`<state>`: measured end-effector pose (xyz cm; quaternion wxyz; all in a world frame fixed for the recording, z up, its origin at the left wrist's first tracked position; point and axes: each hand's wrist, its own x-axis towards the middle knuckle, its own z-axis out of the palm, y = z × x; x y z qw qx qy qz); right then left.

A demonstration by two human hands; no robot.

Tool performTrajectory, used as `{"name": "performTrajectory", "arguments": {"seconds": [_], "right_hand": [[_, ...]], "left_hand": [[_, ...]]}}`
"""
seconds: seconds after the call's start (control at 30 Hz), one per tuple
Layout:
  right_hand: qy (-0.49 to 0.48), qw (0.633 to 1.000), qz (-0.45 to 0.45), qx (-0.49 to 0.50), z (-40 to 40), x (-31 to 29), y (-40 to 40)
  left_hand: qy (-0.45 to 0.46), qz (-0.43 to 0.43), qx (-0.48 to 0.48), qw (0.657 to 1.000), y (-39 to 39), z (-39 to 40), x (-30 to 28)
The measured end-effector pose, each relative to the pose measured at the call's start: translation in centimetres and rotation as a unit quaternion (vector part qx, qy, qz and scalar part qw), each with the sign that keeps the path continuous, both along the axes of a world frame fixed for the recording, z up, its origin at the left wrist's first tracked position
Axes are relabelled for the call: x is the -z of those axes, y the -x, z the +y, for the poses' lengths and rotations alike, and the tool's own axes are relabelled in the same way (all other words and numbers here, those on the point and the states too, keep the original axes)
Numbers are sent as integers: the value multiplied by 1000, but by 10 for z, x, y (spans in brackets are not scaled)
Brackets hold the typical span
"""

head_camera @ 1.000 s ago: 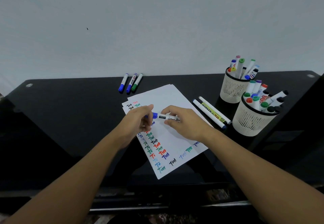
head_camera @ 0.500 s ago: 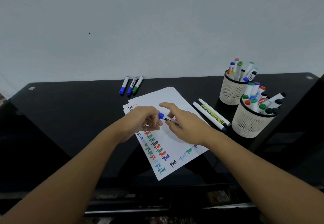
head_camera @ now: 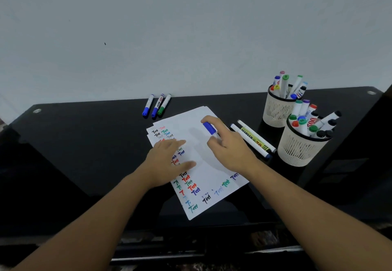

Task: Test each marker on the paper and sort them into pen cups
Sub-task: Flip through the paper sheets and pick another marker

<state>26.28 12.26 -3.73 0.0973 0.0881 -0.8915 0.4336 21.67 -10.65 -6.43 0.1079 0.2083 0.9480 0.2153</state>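
Now left hand (head_camera: 167, 160) flat on paper (head_camera: 203, 164), right hand (head_camera: 227, 145) gripping blue-capped marker (head_camera: 210, 129).

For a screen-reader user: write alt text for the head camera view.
A right hand holds a blue-capped marker over paper covered in coloured "Test" scribbles, while the left hand lies flat on the sheet. Two pen cups of markers stand right; three markers lie behind.
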Motion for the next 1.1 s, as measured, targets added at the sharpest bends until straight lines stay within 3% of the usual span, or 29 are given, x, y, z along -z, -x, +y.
{"name": "performTrajectory", "arguments": {"seconds": [0.1, 0.23, 0.43, 0.67, 0.83, 1.1], "right_hand": [[-7, 1000, 1, 10, 2, 0, -1], [97, 995, -22, 17, 7, -9, -1], [144, 987, -66, 33, 20, -37, 11], [13, 995, -8, 100, 60, -92, 16], [-61, 970, 29, 232, 109, -120, 24], [-98, 950, 18, 296, 168, -118, 25]], "left_hand": [[45, 49, 9, 998, -4, -2, 16], [41, 65, 7, 997, -6, -3, 20], [47, 81, -13, 996, -4, -6, 27], [40, 80, -21, 996, -3, -5, 32], [40, 91, -20, 995, 1, -5, 33], [39, 86, -24, 995, 1, -4, 33]]}}
